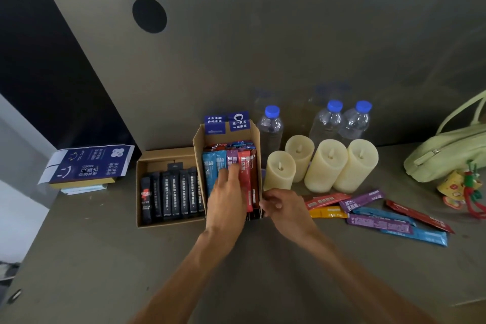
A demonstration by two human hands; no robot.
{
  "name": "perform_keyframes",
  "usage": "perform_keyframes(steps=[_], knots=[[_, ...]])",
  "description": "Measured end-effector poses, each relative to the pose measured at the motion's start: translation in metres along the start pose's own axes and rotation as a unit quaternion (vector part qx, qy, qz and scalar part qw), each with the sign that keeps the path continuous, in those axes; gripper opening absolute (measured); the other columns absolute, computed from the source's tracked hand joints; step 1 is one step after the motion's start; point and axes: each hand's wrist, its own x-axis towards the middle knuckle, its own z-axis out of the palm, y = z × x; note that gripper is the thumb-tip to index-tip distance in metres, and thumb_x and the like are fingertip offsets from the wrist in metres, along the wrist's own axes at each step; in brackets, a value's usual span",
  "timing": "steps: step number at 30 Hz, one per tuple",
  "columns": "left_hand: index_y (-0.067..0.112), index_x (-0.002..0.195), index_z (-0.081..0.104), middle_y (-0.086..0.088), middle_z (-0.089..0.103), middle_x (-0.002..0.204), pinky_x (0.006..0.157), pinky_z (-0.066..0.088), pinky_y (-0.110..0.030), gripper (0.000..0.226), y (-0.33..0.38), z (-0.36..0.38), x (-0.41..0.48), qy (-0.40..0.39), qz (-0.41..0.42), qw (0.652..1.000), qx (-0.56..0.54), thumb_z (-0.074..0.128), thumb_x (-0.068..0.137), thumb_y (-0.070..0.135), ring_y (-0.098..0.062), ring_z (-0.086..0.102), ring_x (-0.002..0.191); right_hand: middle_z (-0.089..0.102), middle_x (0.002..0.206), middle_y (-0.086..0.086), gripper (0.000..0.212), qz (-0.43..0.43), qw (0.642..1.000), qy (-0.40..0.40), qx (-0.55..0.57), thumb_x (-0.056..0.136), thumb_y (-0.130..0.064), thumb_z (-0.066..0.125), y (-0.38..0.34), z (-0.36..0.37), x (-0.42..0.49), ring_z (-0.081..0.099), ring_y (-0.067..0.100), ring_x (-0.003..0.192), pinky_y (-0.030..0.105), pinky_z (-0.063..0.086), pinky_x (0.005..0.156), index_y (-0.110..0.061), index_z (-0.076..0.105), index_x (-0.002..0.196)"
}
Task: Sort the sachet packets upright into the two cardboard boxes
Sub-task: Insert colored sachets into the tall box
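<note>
Two cardboard boxes stand side by side on the table. The low left box (140, 192) holds a row of black sachets (173, 196). The taller right box (200, 139) holds blue, purple and red sachets (246, 179) standing upright. My left hand (226, 197) lies over the front of these coloured sachets, its straight fingers pressing on them. My right hand (282, 205) is at the box's right front corner with its fingers curled against the wall. Several loose coloured sachets (378, 214) lie flat on the table to the right.
Several cream candles (326, 164) stand just right of the tall box, with three water bottles (328, 121) behind them. A green bag (447, 152) and a red-green trinket (468, 192) sit at the far right. A blue printed carton (89, 166) lies at the left.
</note>
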Motion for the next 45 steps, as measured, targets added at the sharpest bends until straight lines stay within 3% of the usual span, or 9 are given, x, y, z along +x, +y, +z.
perform_keyframes(steps=[5,11,15,20,26,31,35,38,45], knots=[[0.031,0.153,0.014,-0.007,0.045,0.125,0.089,0.056,-0.04,0.082,-0.016,0.009,-0.013,-0.029,0.069,0.986,0.151,0.066,0.091,0.023,-0.024,0.06,0.106,0.07,0.081,-0.014,0.013,-0.007,1.0,0.0,0.005,0.096,-0.025,0.063,0.001,0.001,-0.001,0.067,-0.002,0.073,0.007,0.047,0.064,-0.021,0.074,0.102],[0.031,0.156,0.008,-0.007,0.043,0.131,0.092,0.054,-0.037,0.085,-0.016,0.012,-0.013,-0.039,0.042,0.983,0.172,0.063,0.093,0.018,-0.022,0.059,0.111,0.074,0.084,-0.008,0.012,-0.004,1.0,0.0,0.008,0.096,-0.025,0.063,0.0,0.001,-0.002,0.069,0.003,0.072,0.015,0.053,0.067,-0.022,0.072,0.102],[0.031,0.157,0.002,-0.009,0.04,0.138,0.095,0.053,-0.038,0.085,-0.015,0.015,-0.014,-0.049,0.03,0.984,0.166,0.059,0.095,0.018,-0.022,0.058,0.115,0.072,0.081,-0.01,0.01,-0.003,1.0,0.006,0.008,0.096,-0.025,0.063,-0.002,0.001,-0.002,0.068,0.0,0.07,0.008,0.048,0.062,-0.021,0.072,0.099],[0.032,0.156,0.006,-0.009,0.046,0.133,0.085,0.058,-0.038,0.089,-0.023,0.019,-0.014,-0.04,0.041,0.988,0.145,0.065,0.091,0.017,-0.023,0.064,0.104,0.072,0.084,-0.011,0.01,0.001,1.0,0.001,0.002,0.096,-0.026,0.063,-0.004,0.001,-0.003,0.067,-0.002,0.071,0.008,0.047,0.062,-0.022,0.072,0.101],[0.031,0.157,0.002,-0.007,0.045,0.132,0.091,0.056,-0.039,0.09,-0.021,0.013,-0.018,-0.049,0.042,0.991,0.12,0.063,0.093,0.017,-0.023,0.06,0.111,0.069,0.075,-0.014,0.012,0.01,1.0,0.003,0.005,0.096,-0.027,0.063,-0.007,-0.001,-0.006,0.067,-0.003,0.069,0.007,0.045,0.06,-0.021,0.072,0.102],[0.028,0.151,0.024,-0.003,0.051,0.124,0.084,0.058,-0.043,0.069,-0.004,0.001,-0.031,-0.027,0.026,0.999,0.029,0.061,0.093,0.018,-0.022,0.06,0.107,0.074,0.081,-0.004,0.011,0.016,0.999,0.016,0.044,0.092,-0.019,0.065,0.0,-0.012,-0.015,0.07,0.005,0.073,0.023,0.055,0.07,-0.015,0.072,0.1],[0.025,0.112,0.053,0.006,0.057,0.105,0.06,0.053,-0.032,0.024,0.025,0.012,-0.049,-0.026,0.084,0.996,-0.033,0.065,0.091,0.023,-0.016,0.062,0.084,0.072,0.081,-0.002,0.008,0.04,0.995,0.032,0.089,0.092,-0.003,0.065,0.019,-0.03,-0.033,0.066,-0.001,0.065,0.014,0.051,0.064,-0.002,0.068,0.1],[0.021,0.094,0.057,0.006,0.059,0.096,0.058,0.053,-0.041,0.011,0.049,0.037,-0.055,-0.074,0.104,0.99,-0.059,0.067,0.09,0.025,-0.018,0.063,0.076,0.065,0.069,-0.011,0.007,0.042,0.995,0.077,0.055,0.089,0.0,0.066,0.044,-0.052,-0.049,0.062,-0.006,0.059,0.01,0.046,0.061,-0.006,0.069,0.091],[0.019,0.118,0.061,-0.003,0.059,0.112,0.084,0.049,-0.041,0.029,0.103,0.107,-0.045,-0.143,0.162,0.973,0.078,0.061,0.09,0.026,-0.027,0.061,0.1,0.068,0.069,-0.007,0.015,0.118,0.985,0.129,0.016,0.088,-0.001,0.064,0.103,-0.117,-0.084,0.062,-0.005,0.059,0.01,0.047,0.064,-0.012,0.071,0.08]])
